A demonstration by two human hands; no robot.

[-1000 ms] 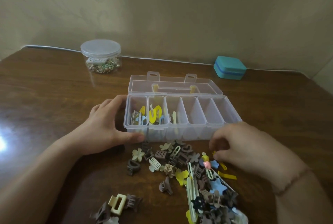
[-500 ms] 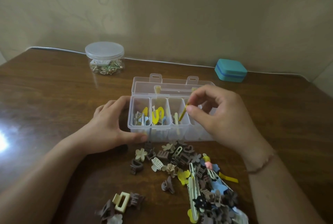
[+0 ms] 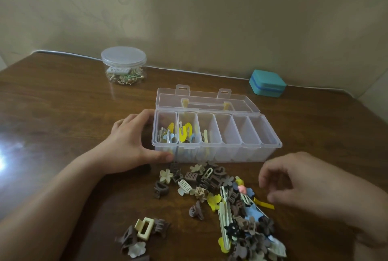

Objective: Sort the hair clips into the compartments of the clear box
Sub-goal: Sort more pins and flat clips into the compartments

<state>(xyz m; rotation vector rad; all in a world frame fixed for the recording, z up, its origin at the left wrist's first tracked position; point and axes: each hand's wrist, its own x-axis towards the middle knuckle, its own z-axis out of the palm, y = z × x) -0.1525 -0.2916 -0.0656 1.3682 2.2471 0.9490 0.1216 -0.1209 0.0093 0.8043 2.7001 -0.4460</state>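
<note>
A person is sitting at a brown wooden table (image 3: 52, 113), sorting hair clips. The clear box (image 3: 216, 134) is lying open in front of them, its lid (image 3: 206, 101) folded back, with six compartments in a row. The three leftmost compartments are holding clips, yellow, blue and cream; the three to the right look bare. The left hand (image 3: 130, 145) is gripping the box's left end, fingers curled over the far corner and thumb pressing the front wall. The right hand (image 3: 304, 189) is hovering just right of the pile of hair clips (image 3: 220, 197), fingers loosely curled and holding nothing, close above a yellow clip (image 3: 264, 204). The pile is lying in front of the box, brown, cream, yellow and blue. A lidded clear jar (image 3: 123, 65) and a teal case (image 3: 267, 82) are standing near the wall.
</note>
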